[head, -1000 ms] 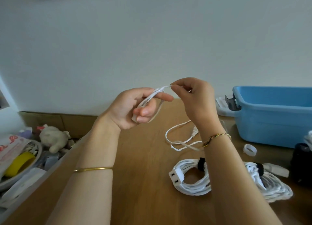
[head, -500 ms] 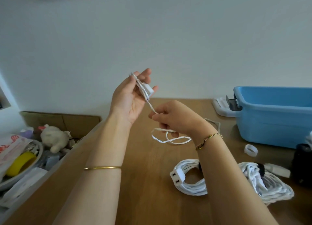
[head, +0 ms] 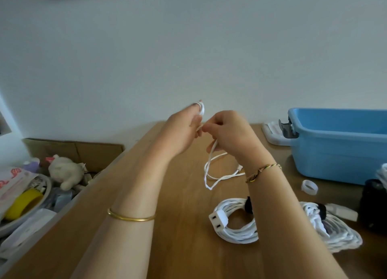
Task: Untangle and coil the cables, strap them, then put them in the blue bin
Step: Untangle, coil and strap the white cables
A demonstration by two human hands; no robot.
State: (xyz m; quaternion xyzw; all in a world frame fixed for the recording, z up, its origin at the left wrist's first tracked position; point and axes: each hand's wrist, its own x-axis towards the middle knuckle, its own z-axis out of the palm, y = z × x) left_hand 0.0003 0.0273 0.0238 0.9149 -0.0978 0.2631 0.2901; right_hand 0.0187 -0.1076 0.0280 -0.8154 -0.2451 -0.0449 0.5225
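While both hands are raised over the wooden table (head: pixel 167 195), the thin white cable (head: pixel 211 155) runs between them. On the left hand (head: pixel 183 130) a turn of it sits over the upraised fingertips, which point up and away toward the wall. The lower fingers bend inward around the strand, though blur hides the exact grip. The right hand (head: pixel 230 133) is just beside the left, almost touching. Its fingers are curled, with thumb and forefinger pinching the cable close to the left palm.

Below the pinch the cable drops nearly straight down. The slack lies on the table in a loose, narrow loop, long axis running left to right, with a small end piece near the right wrist.

Nearer the person, two coiled white cables (head: pixel 234 228) lie side by side on the table, a black strap (head: pixel 248 204) showing on the left one. The blue bin (head: pixel 335 151) stands at the far right, well apart from the hands. A small white ring (head: pixel 309 187) lies in front of it.
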